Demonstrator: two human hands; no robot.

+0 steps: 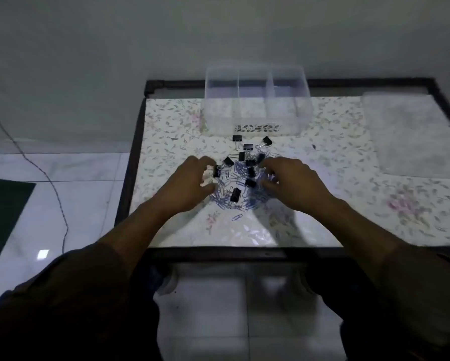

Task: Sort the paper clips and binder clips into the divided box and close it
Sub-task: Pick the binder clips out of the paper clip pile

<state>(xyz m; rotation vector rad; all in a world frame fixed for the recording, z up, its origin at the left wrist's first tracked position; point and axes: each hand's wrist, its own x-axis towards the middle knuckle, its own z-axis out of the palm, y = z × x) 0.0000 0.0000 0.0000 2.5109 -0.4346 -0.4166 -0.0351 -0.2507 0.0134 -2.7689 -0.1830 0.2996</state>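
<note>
Sorting barely started: divided box (256, 100) looks empty. Mixed clip pile (241, 178) flanked by left hand (190, 183) and right hand (294, 181); fingers curled, grasp can't be told. Next: binder clips to be singled out.

Heap of blue paper clips (238, 187) mixed with black binder clips (235, 194) before open, empty clear divided box (256, 100).

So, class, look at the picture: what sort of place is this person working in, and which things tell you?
Probably a room at home, not a workshop: a small dark-framed table with a floral cover, pale tiled floor, and a plain wall behind.
</note>
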